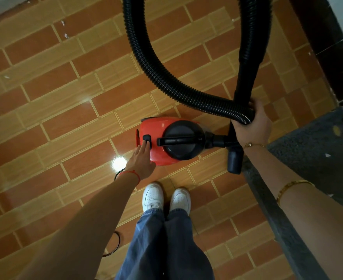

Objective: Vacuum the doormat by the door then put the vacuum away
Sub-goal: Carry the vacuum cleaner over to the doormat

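You stand on a glossy floor of orange and tan brick-pattern tiles (61, 110), with a dark grey speckled doormat (316, 158) lying along its right edge beside you. One long black ribbed vacuum hose (166, 81) loops up out of view at the top edge and comes back down to your right hand (252, 126), which is closed around the bundled hose and black wand, gripping both together. One small red canister vacuum with a black domed lid and handle (172, 140) sits on the tiles just ahead of your two white sneakers (166, 197). Your left hand (141, 160) is flat and open, fingers extended together, fingertips pressing the black button (147, 139) at the vacuum's left end. One black nozzle (235, 161) rests at the doormat's edge.
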The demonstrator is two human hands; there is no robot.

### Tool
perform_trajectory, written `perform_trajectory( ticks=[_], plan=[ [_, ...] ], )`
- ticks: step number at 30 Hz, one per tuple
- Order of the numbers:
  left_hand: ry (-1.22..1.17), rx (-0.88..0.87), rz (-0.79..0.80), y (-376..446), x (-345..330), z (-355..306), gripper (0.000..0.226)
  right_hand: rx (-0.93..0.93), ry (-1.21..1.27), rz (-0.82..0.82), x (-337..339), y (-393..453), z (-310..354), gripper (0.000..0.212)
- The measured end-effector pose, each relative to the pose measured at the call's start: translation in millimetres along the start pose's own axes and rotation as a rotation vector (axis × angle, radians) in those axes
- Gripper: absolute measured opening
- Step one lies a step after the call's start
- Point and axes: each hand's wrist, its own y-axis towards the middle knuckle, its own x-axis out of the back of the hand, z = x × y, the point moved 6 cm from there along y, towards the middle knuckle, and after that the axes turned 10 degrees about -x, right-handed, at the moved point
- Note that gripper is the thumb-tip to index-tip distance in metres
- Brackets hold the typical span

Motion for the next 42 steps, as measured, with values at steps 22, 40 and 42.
perform_trajectory(
  ticks=[22, 40, 42],
  plan=[
    [0.020, -0.039, 0.105, 13, -3, 13, 0.079, 0.027, 0.045, 0.045, -1, 9, -3, 0.051],
    [-0.043, -0.046, -0.510, -46, 232, -56, 0.051, -0.209, -0.026, 0.628, 49, 6, 40, 0.093],
    [-0.050, -0.113, -0.570, -48, 259, -76, 0.048, -0.231, 0.109, 0.588, 61, 10, 58, 0.074]
  ],
)
